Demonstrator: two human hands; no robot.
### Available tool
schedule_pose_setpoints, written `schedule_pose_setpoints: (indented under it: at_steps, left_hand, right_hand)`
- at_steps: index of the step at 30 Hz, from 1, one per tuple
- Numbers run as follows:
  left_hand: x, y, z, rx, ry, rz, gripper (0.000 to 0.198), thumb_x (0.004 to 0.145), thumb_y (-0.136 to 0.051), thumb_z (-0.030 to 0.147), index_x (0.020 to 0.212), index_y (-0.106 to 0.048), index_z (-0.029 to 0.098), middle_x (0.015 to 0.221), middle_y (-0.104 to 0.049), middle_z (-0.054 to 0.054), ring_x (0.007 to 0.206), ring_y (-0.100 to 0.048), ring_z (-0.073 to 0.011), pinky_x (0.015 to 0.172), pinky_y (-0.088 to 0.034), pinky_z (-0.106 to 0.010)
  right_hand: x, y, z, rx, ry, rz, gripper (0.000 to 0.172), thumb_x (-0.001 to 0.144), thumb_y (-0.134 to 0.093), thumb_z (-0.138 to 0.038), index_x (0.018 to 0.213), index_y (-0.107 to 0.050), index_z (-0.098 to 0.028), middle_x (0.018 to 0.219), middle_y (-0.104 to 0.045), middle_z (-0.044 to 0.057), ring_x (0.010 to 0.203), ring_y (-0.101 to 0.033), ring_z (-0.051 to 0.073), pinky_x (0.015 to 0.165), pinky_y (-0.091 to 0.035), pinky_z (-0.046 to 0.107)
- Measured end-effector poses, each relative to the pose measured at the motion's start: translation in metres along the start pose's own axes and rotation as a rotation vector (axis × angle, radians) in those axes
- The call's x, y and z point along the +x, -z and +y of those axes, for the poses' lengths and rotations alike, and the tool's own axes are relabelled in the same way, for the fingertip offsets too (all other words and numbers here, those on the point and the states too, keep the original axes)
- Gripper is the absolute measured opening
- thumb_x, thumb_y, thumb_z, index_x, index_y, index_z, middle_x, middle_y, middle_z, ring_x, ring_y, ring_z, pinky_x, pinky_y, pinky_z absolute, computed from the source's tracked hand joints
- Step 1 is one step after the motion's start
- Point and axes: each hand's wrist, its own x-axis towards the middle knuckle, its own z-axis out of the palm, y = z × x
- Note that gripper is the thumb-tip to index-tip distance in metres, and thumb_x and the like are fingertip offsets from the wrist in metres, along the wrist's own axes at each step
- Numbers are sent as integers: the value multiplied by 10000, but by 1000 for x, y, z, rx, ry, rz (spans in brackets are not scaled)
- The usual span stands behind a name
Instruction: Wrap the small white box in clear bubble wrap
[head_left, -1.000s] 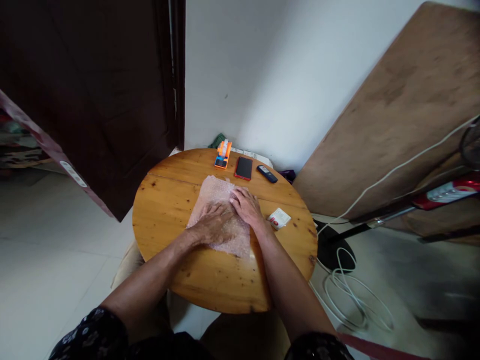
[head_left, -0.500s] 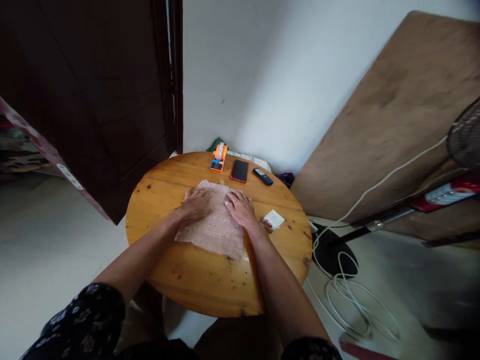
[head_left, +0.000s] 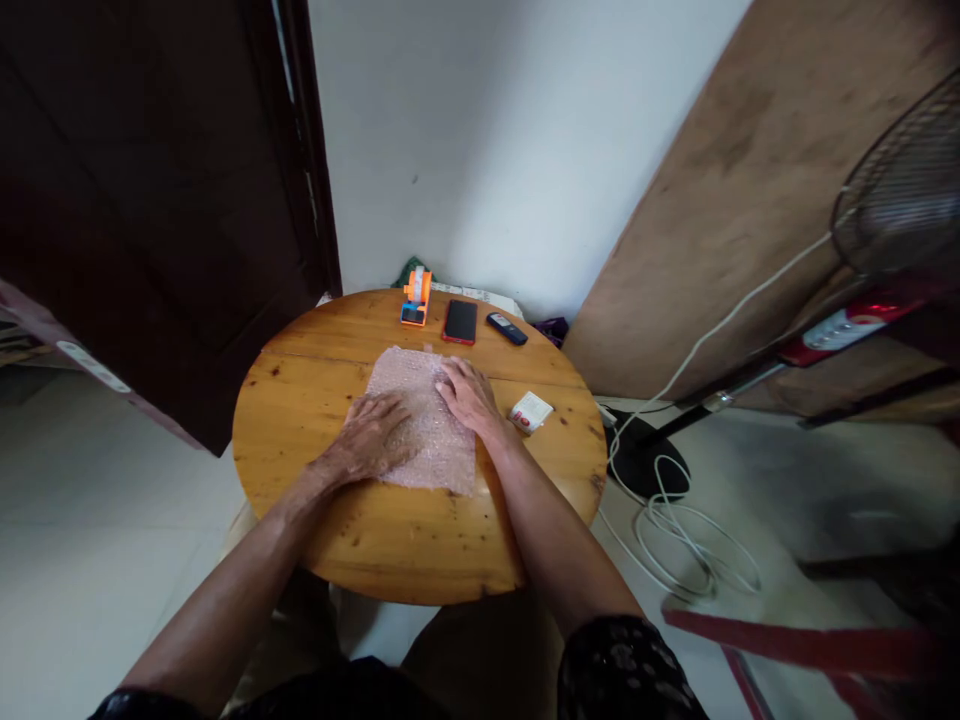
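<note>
A pinkish sheet of bubble wrap (head_left: 435,450) lies flat in the middle of a round wooden table (head_left: 300,400). My left hand (head_left: 369,436) rests palm down on its near left part, fingers stretched out. On the sheet's far right part my right hand (head_left: 466,392) lies flat too, fingers spread. Neither hand holds anything. A small white and red box (head_left: 530,411) sits on the table just right of my right wrist.
At the table's far edge stand an orange tape dispenser (head_left: 415,297), a red-cased phone (head_left: 460,321) and a dark remote (head_left: 507,328). A dark door (head_left: 150,200) is at left. A wooden board (head_left: 750,200) leans at right, near a fan (head_left: 892,200) and white cable (head_left: 675,540) on the floor.
My left hand slid back along the bubble wrap from its far left corner toward me. My right hand stayed on the sheet. The camera view shifted right.
</note>
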Motion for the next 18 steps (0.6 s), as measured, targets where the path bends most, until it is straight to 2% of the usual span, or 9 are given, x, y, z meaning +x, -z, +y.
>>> schedule_pose_setpoints:
  at_steps: [3,6,9,11,14,16,18]
  left_hand:
    - [1,-6,-6,-5,-3,41,602,882,-580,556,1383,-576,223,1549,-463,-140,1450,-372,-343,1205,-244,-559]
    - [1,-7,-8,-9,-10,50,593,885,-570,547,1396,-562,246,1547,-464,-128,1448,-368,-350,1191,-248,-578]
    - [1,-6,-7,-12,-14,38,591,892,-560,535,1402,-553,238,1561,-446,-130,1459,-351,-349,1201,-229,-572]
    - [1,-6,-6,-9,-13,25,590,892,-559,538,1392,-560,225,1568,-437,-130,1465,-348,-339,1214,-212,-554]
    - [1,-6,-4,-11,-3,18,586,885,-564,552,1375,-574,231,1574,-434,-121,1472,-344,-329,1223,-199,-541]
    - [2,-6,-4,-21,1,19,585,879,-569,555,1367,-579,233,1575,-435,-117,1475,-341,-327,1229,-189,-533]
    - [2,-6,-4,-36,-1,18,615,877,-566,553,1392,-553,219,1580,-426,-123,1478,-337,-325,1233,-180,-522]
  right_hand:
    - [1,15,-8,23,-11,53,385,988,-478,-301,1327,-624,-193,1525,-489,132,1398,-456,279,1142,-379,458]
    - [-3,42,-9,48,-16,84,348,973,-512,-310,1267,-661,-200,1487,-529,123,1369,-494,280,1138,-388,463]
    - [-20,71,7,50,14,78,374,929,-572,-323,1285,-643,-232,1430,-579,95,1336,-525,280,1128,-401,479]
    - [-39,84,27,32,-21,71,479,880,-637,-357,1342,-601,-236,1401,-601,100,1298,-555,295,1108,-421,478]
    - [-69,89,60,-7,-211,4,623,781,-733,-354,1365,-585,-198,1356,-633,150,1223,-606,343,1023,-483,479]
    - [-82,85,73,13,-308,-16,529,785,-713,-313,1297,-634,-203,1233,-705,140,1103,-668,321,947,-522,446]
    - [-87,81,72,123,-365,4,498,778,-708,-304,1266,-648,-225,1137,-745,100,1009,-698,285,894,-545,419]
